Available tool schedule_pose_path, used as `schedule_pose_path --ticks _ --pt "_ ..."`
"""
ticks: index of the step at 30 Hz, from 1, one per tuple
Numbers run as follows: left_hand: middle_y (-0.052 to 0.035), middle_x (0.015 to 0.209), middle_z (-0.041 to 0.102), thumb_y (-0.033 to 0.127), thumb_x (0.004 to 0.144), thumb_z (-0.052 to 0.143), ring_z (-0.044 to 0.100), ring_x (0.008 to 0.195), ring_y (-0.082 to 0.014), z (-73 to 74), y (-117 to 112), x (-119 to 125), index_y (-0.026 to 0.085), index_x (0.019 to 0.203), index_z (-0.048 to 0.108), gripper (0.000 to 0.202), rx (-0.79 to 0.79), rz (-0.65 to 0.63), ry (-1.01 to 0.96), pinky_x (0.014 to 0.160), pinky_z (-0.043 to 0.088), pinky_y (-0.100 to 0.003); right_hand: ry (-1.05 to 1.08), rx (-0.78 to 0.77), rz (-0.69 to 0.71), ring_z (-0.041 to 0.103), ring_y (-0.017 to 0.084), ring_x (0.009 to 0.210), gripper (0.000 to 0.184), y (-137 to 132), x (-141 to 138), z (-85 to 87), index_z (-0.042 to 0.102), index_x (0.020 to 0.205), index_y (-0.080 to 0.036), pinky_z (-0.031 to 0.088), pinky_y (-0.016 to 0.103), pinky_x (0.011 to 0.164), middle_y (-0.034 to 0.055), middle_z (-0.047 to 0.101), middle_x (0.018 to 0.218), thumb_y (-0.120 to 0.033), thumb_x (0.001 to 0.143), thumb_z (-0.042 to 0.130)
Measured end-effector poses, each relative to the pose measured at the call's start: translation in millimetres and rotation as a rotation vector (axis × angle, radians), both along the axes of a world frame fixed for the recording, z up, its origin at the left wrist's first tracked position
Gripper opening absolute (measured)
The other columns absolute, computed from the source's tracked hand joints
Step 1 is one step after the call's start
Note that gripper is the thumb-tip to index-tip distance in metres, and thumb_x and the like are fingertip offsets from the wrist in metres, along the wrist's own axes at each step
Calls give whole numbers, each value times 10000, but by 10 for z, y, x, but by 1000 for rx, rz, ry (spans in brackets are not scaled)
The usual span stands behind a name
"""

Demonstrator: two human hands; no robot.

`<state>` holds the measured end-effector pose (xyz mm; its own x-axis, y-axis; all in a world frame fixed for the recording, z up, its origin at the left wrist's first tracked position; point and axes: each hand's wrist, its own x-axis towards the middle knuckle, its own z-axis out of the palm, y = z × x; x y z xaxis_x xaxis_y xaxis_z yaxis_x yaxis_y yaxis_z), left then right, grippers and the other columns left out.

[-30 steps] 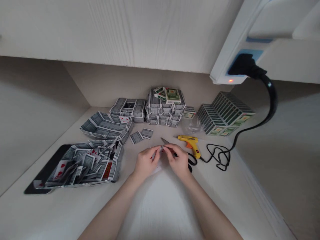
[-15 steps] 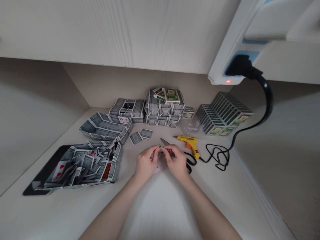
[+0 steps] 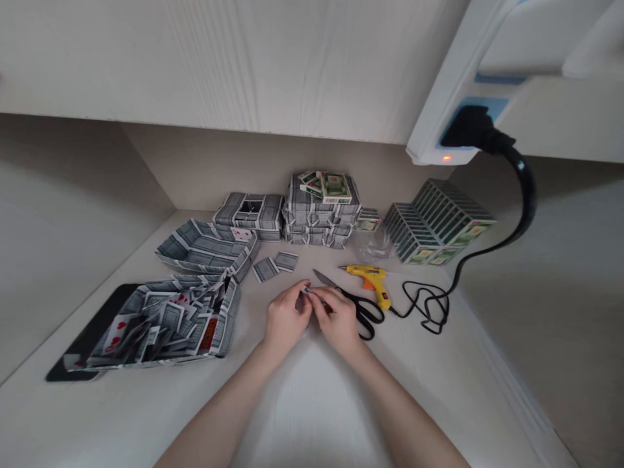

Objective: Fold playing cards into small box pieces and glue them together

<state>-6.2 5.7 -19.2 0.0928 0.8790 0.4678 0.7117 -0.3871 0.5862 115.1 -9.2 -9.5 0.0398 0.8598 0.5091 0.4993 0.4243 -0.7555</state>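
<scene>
Both my hands meet over the middle of the white tabletop, fingertips close together. A small white-and-grey piece of playing card [image 3: 306, 290] is pinched between them; most of it is hidden by fingers. My left hand [image 3: 285, 317] is closed on its left side, and my right hand [image 3: 337, 318] is closed on its right side. Just right of my right hand lie black-handled scissors [image 3: 368, 311], their blades pointing away to the left. A yellow hot glue gun [image 3: 373, 279] rests beyond the scissors. Two playing cards [image 3: 275, 265] lie face down past my left hand.
At left, an open case made of cards [image 3: 229, 325] holds many loose cards, on a black flat object [image 3: 61, 367]. Card-covered cases [image 3: 322, 214] stand at the back, card boxes [image 3: 433, 224] at right. A black cord [image 3: 524, 214] runs to a power strip [image 3: 424, 146].
My right hand has shifted slightly left, uncovering more of the scissors. The small piece has turned in my fingertips and shows more of its white surface.
</scene>
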Motion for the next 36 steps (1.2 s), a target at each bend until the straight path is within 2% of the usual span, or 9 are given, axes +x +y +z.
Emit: schedule_pose_path --ticks 5,8,16,25,36 --pt "-17 892 695 95 720 484 646 722 -135 16 21 -23 199 990 607 314 12 -17 -6 679 518 -238 13 -29 -24 624 153 717 206 -2 8 8 668 858 -206 505 246 593 40 678 806 -226 830 465" --pt "-17 868 697 70 710 460 644 717 -128 32 22 -36 196 957 619 320 13 -42 -37 693 519 -235 -2 -11 -48 626 153 712 202 4 29 14 667 845 -207 506 257 623 35 681 799 -235 832 467" --pt "-36 897 693 233 784 501 650 765 -142 93 -13 -18 194 964 615 217 32 -97 -100 714 527 -249 -111 53 -64 636 152 735 206 -6 58 13 656 880 -217 508 260 638 41 684 828 -226 840 454" --pt "-41 887 696 214 837 416 652 764 -136 138 2 -67 188 965 612 236 74 -181 1 717 520 -246 -83 75 -97 631 149 687 199 -13 58 44 665 850 -215 512 266 618 39 684 789 -236 831 468" --pt "-30 815 694 215 800 466 643 713 -133 117 -18 -44 183 858 607 156 83 -117 -13 661 513 -236 26 16 -93 614 159 708 166 13 57 -7 648 846 -209 501 273 628 45 665 797 -230 817 486"
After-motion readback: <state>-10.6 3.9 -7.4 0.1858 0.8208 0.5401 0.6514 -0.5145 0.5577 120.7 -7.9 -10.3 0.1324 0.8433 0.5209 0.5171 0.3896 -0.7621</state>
